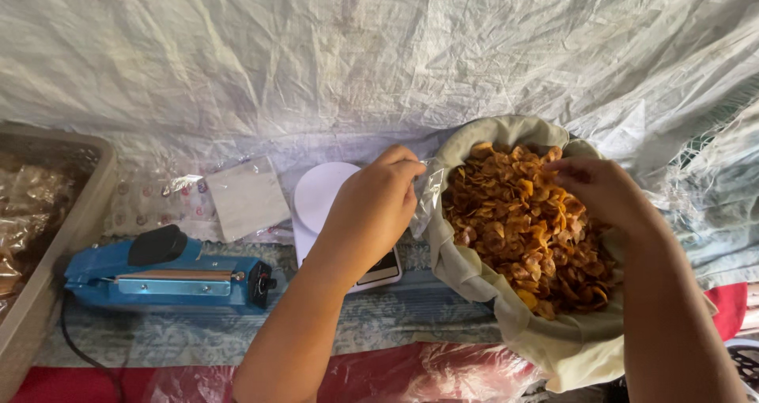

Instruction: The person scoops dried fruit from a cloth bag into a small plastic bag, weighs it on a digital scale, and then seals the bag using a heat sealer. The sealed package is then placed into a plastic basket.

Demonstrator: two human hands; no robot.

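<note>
Right now 2 bare hands are over the work spot, and both belong to the person wearing the camera. Their left hand (371,205) is curled, fingers pinching the edge of 1 clear plastic bag (427,193), which hangs just beside the rim of 1 big sack (474,272) lined with pale cloth. That sack is full of golden-brown fried chips (518,233), too many to count. Their right hand (601,189) sits over the far right side of the pile with its fingers bent down onto the chips; whether it has any gripped I cannot tell from here. So the chips lie directly under the right hand and just to the right of the left hand, with the bag between the left hand and the pile. Behind the left wrist stands 1 small white kitchen scale (320,193), partly hidden by the arm. Further left lies 1 blue heat sealer (170,276) with a black knob on top and a dark cord trailing off its left end. Beyond it rests 1 stack of flat clear bags (247,197). At the far left edge is 1 tray (55,253) holding filled packets, their number unclear. Everything sits on a patterned cloth, with a white woven sheet (316,55) hung behind.
</note>
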